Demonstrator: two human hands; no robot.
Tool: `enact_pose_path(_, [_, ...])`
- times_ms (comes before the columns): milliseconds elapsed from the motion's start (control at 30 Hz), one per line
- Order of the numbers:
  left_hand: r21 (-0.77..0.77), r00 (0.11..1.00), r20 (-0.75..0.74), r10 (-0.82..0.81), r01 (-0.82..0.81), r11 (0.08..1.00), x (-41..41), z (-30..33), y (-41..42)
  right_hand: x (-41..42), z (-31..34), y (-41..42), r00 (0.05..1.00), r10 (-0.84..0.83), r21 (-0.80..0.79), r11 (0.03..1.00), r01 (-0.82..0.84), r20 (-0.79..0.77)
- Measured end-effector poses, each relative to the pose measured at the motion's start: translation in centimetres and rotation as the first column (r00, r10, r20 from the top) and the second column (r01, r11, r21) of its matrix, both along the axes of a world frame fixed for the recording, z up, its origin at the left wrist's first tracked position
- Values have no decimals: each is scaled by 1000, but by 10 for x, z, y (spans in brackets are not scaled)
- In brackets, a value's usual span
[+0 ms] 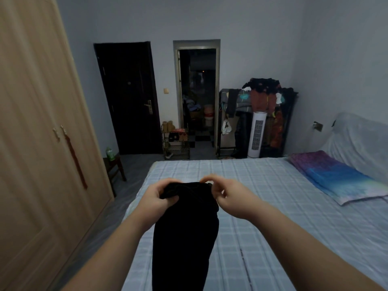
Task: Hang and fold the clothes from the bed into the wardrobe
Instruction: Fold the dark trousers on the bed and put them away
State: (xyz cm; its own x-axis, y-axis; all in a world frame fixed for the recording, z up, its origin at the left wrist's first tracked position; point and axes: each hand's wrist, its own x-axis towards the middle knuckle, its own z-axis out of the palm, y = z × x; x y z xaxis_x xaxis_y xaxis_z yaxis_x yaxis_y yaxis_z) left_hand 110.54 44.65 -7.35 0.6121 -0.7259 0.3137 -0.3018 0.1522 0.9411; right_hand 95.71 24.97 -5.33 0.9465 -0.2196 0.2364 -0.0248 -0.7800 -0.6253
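A black garment [184, 234] hangs down in front of me over the bed [273, 217], which has a pale blue checked sheet. My left hand [157, 196] grips the garment's top edge on the left side. My right hand [222, 192] pinches the same top edge on the right, fingers curled. The garment's lower end runs out of view at the bottom. The wooden wardrobe [37, 143] stands at the left with both doors closed, a red tassel hanging from one handle.
A purple and blue pillow [340, 177] lies at the bed's right side. Beyond the bed stand a laden clothes rack [262, 106], a white tower fan [257, 135] and a shoe rack [175, 141]. A small stool [114, 166] with a green bottle sits beside the wardrobe.
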Motion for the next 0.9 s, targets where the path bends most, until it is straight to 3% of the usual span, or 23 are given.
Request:
enact_pose_path(67, [-42,996,-88,-17,13,999,0,1,4,-2,-3,0,997,-6,-1,1000,6,72])
enact_pose_path(200, [-90,983,-167,-75,61,994,5,5,10,-2,-7,-2,999,5,-51,999,-2,43])
enact_pose_path(333, [-110,982,-156,-106,89,990,0,9,10,0,-10,-1,999,52,-34,998,-51,16])
enact_pose_path(500, [-114,983,-135,-124,109,987,2,7,17,-7,-6,-1,983,89,-60,993,-100,-162])
enact_pose_path(600, [-72,991,-89,-95,89,993,7,4,24,-10,-5,0,991,90,-80,992,-99,-100])
enact_pose_path(733, [-58,992,-125,-35,28,998,15,3,35,-20,-2,4,977,207,139,970,-198,-54])
enact_pose_path(800, [-45,990,-134,-54,49,998,16,4,36,-25,-2,7,958,283,325,911,-253,-50])
enact_pose_path(900, [-37,986,-143,-82,77,996,16,5,30,-28,-3,8,948,312,479,843,-246,-63])
